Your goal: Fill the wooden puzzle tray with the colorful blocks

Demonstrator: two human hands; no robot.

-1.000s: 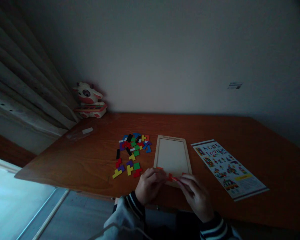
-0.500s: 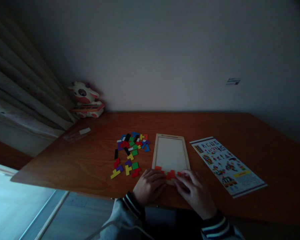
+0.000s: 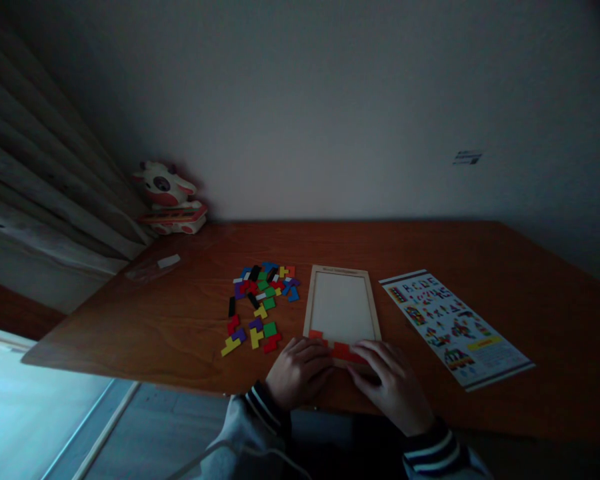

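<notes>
A shallow wooden frame tray (image 3: pixel 371 300) lies on the brown table. Orange-red pieces (image 3: pixel 341 349) sit along its near edge. My left hand (image 3: pixel 300 371) rests at the tray's near left corner, its curled fingers over the pieces there; whether it grips one is hidden. At the near right corner my right hand (image 3: pixel 391 381) has thumb and index finger close to the orange-red pieces, and its fingertips touch them. Left of the tray lies a loose pile of coloured block pieces (image 3: pixel 264 287), with a yellow piece (image 3: pixel 231 346) nearest the table edge.
A printed pattern sheet (image 3: pixel 455 327) lies right of the tray. At the back left of the table (image 3: pixel 180 333) stands a cow-shaped toy (image 3: pixel 170 197), with a clear plastic bag (image 3: pixel 153 267) in front of it. A curtain hangs at the left. A cable crosses my left sleeve.
The orange-red pieces at the near edge now lie flatter and closer together. My right fingers have shifted slightly over them. My left hand has barely moved.
</notes>
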